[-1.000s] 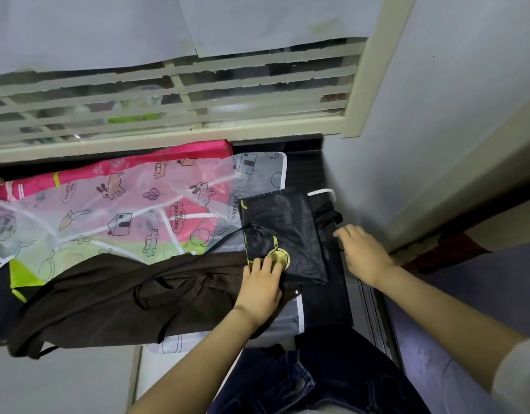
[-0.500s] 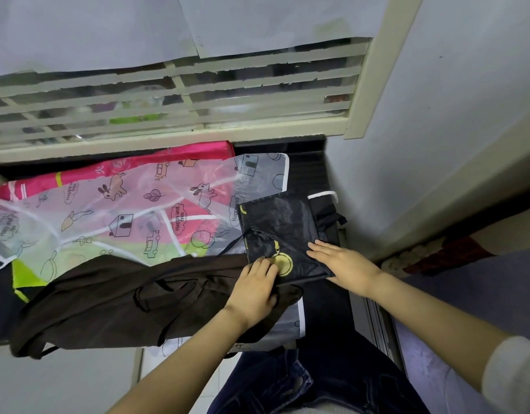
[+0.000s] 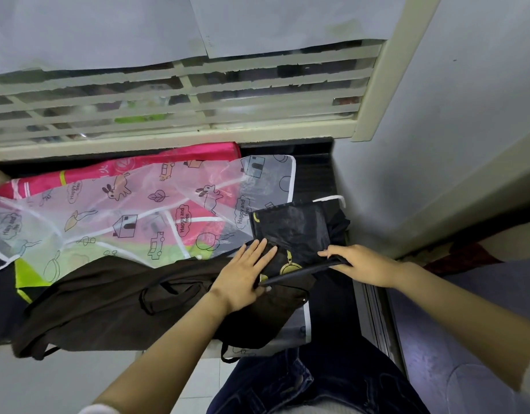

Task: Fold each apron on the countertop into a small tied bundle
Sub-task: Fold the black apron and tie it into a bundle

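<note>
A folded shiny black apron [image 3: 293,231] with a yellow print lies at the right end of the dark countertop [image 3: 314,174]. My left hand [image 3: 243,273] lies on its near-left corner, fingers straight across the fabric and thumb under the near edge. My right hand [image 3: 356,264] grips the near-right edge and lifts it off the surface. A dark brown apron [image 3: 114,300] lies crumpled to the left, over a translucent white apron [image 3: 132,210] printed with houses and rabbits. A pink apron [image 3: 174,158] shows beneath, at the back.
A louvred window [image 3: 180,100] with paper over its top runs along the back. A grey wall [image 3: 437,130] closes the right side. A white strap [image 3: 332,200] lies behind the black apron. My jeans [image 3: 302,383] are at the counter's front edge.
My right hand came in from the counter's right edge and took hold of the black apron's near edge, raising it. My left hand slid further onto the apron, fingers spreading out.
</note>
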A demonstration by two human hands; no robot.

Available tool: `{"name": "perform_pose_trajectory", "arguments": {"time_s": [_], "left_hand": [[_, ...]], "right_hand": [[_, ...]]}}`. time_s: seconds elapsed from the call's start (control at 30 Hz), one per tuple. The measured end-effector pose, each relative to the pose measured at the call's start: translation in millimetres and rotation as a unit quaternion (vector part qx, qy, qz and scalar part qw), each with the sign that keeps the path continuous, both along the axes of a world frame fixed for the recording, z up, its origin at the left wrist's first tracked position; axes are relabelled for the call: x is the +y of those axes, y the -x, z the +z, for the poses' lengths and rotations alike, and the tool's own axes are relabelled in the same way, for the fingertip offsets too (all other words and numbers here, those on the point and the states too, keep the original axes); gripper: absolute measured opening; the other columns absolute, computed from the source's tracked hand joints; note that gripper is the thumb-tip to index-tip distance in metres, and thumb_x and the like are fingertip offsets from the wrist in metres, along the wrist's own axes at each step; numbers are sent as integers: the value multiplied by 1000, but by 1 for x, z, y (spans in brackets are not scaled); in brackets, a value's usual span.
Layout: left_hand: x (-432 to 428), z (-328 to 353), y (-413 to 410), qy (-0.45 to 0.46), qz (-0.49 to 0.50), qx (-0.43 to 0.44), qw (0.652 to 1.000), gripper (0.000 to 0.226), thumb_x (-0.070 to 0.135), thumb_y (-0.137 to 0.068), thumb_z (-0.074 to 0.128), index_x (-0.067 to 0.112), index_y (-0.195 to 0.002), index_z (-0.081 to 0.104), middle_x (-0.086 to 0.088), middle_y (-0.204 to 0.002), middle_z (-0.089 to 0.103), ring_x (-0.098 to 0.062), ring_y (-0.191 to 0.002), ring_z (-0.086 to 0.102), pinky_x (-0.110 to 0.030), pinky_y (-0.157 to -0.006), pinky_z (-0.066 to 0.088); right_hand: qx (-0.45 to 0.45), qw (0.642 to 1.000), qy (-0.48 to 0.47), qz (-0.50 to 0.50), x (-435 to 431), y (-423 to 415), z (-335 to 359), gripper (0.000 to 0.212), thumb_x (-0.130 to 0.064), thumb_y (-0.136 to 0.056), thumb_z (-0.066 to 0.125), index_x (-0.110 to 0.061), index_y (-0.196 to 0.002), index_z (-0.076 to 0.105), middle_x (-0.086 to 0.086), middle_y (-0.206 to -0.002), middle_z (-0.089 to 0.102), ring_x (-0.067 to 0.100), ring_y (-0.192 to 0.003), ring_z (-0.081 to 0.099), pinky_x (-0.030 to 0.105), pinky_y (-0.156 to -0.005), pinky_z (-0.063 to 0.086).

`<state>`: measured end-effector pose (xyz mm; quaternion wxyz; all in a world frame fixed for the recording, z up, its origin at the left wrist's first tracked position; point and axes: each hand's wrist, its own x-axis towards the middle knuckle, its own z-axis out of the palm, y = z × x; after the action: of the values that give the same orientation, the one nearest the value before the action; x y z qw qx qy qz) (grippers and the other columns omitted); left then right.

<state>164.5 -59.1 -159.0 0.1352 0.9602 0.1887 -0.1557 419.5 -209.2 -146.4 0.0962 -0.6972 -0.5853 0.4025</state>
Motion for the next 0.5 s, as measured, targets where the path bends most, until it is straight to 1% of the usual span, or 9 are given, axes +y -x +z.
{"name": "perform_pose_trajectory", "arguments": {"time_s": [0.03, 0.07, 0.1, 0.17, 0.23, 0.3, 0.33, 0.43, 0.5], "left_hand": [[0, -2, -1, 20, 5, 4, 1000, 77, 46, -95, 45, 30, -144, -12, 5, -156, -13, -12, -144, -15, -26, -114, -16], [1, -4, -3, 51, 23, -6, 998, 69, 45, -97, 43, 29, -148, 0, 8, -154, -11, -9, -143, -14, -27, -116, -13], [1, -6, -4, 88, 52, -34, 994, 60, 42, -98, 43, 25, -150, 18, 10, -154, -6, -6, -142, -10, -28, -119, -8], [1, -8, -7, 170, 134, -114, 970, 47, 32, -98, 47, 15, -142, 42, 6, -156, 17, -8, -144, 9, -26, -119, 8], [0, -6, -10, 232, 213, -177, 932, 39, 22, -97, 51, 14, -135, 50, 3, -144, 42, -12, -137, 32, -16, -113, 17], [-3, -1, -14, 257, 260, -201, 909, 32, 17, -97, 51, 11, -128, 57, 8, -130, 51, -10, -126, 43, -4, -103, 21], [-4, 1, -16, 268, 279, -209, 898, 28, 15, -97, 50, 10, -123, 61, 9, -124, 53, -10, -122, 46, -1, -98, 22], [-7, 8, -25, 282, 354, -222, 864, 20, 16, -97, 50, 7, -101, 67, 2, -104, 61, -15, -106, 54, -9, -84, 33], [-8, 10, -31, 260, 408, -223, 846, 26, 19, -97, 51, 10, -74, 58, -4, -82, 60, -25, -92, 56, -21, -69, 30]], "right_hand": [[13, 1000, -5, -28, 4, 0, 3, 18, -26, -95, 53, -22, -112, 58, -8, -112, 64, 4, -100, 60, 16, -83, 46], [24, 998, -13, -53, 8, 1, 7, 6, -26, -96, 52, -26, -100, 56, -10, -94, 64, -1, -85, 60, 9, -70, 42], [32, 996, -21, -81, 14, 0, 10, 6, -27, -97, 50, -30, -92, 51, -14, -80, 57, -2, -73, 57, 7, -62, 39], [55, 988, -38, -139, 23, 0, 11, 6, -27, -97, 50, -28, -93, 47, -16, -71, 49, -1, -66, 52, 6, -59, 39], [133, 971, -35, -195, 28, -1, 11, 8, -27, -95, 54, -25, -103, 52, -15, -84, 57, -3, -80, 56, 5, -75, 44], [211, 952, -4, -221, 29, -6, 6, 23, -30, -90, 61, -30, -112, 55, -11, -113, 63, 3, -106, 58, 20, -97, 45], [230, 949, 13, -216, 29, -7, 5, 28, -29, -88, 64, -33, -115, 54, -9, -120, 61, 6, -112, 57, 25, -101, 43], [221, 950, 25, -219, 32, -9, 0, 30, -24, -91, 61, -28, -120, 55, -6, -124, 60, 11, -117, 56, 26, -101, 42], [140, 964, -1, -227, 38, -8, -3, 30, -25, -94, 56, -15, -122, 55, -1, -121, 60, 16, -114, 56, 23, -94, 42]]}}
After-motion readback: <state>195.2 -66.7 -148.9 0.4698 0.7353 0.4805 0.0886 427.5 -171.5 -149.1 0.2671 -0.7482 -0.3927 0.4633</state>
